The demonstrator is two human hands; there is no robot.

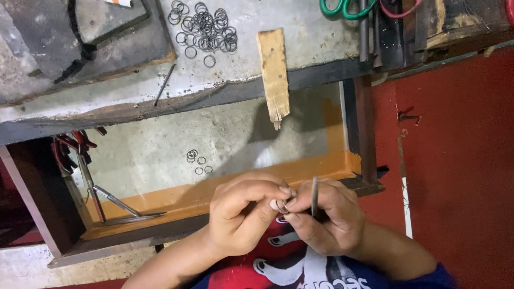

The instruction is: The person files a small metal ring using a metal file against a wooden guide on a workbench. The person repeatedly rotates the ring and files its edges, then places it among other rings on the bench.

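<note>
Metal ring [282, 205] pinched in left hand [243, 214] grip; right hand [326, 217] grip grasps thin rod [314, 195], upright, fingertips touching; ring pile [203, 27] on worktop [310, 37] well beyond.

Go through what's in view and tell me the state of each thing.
left hand: pinching a small ring
right hand: gripping a thin metal rod, upright
small ring: held at the fingertips
ring pile: loose on the bench top
wooden strip: overhanging the bench edge
pliers: hanging at the left

Worn grey desk [300, 43]: heap of small metal rings [206, 25], pale wooden block [273, 75], thin dark rod [165, 84], green-handled scissors [345, 7].
</note>
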